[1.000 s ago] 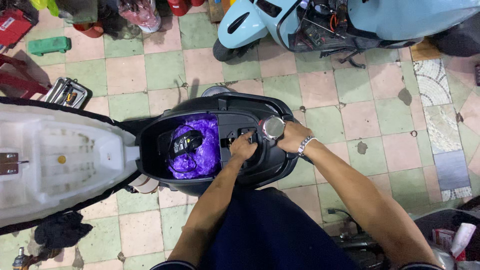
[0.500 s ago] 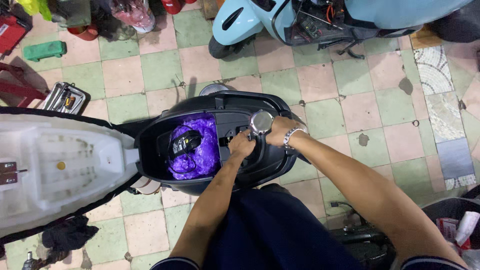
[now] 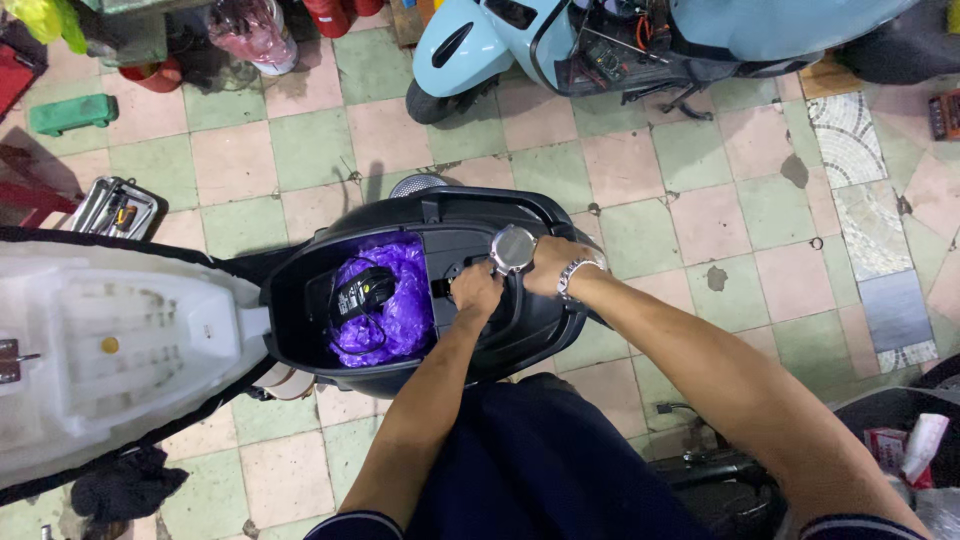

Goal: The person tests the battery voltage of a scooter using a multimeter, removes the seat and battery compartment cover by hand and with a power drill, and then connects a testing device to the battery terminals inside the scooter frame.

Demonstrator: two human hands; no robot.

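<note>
Scooter storage compartment (image 3: 300, 320), black and lying open beneath the raised white seat underside (image 3: 110, 345), sat just in front of the person on the tiled floor (image 3: 320, 150). Inside it lay a purple plastic bag (image 3: 395, 310) with a black charger-like unit (image 3: 360, 290) on top. At the compartment's rear rim, the left hand (image 3: 478, 290) was curled shut against a dark fitting; what it held could not be told. Just beside it, the right hand (image 3: 545, 265) closed around a round silver cap (image 3: 513, 248), which stood at the rim. Judged from this view, work at the cap appeared under way, the seat not yet lowered. Beyond the compartment stood a pale blue scooter (image 3: 480, 40) with panels removed.
</note>
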